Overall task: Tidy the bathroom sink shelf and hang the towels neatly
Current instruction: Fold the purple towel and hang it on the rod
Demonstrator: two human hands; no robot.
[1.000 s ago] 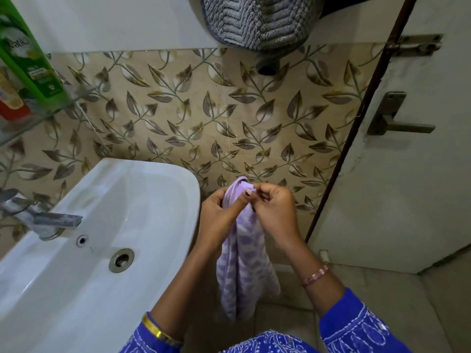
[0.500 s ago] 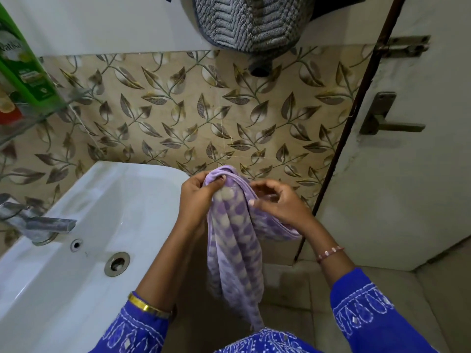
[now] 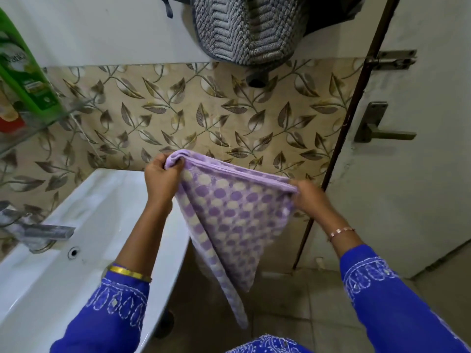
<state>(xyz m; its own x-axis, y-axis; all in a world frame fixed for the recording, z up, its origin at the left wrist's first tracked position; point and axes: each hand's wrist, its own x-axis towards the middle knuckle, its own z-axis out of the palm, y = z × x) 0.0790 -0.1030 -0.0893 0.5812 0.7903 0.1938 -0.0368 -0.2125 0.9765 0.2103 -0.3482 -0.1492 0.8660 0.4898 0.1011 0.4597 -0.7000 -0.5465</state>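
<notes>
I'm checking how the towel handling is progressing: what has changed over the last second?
The hands moved apart: the left hand and right hand have spread the top edge of the lilac dotted towel, which was bunched between them a second ago. Both still grip it. The grey woven towel on the wall, white sink and green bottle have not moved.

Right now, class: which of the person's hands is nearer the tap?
Left. The left hand grips the purple towel above the sink's right edge, nearer the tap. The right hand holds the towel's other corner, over by the door.
</notes>
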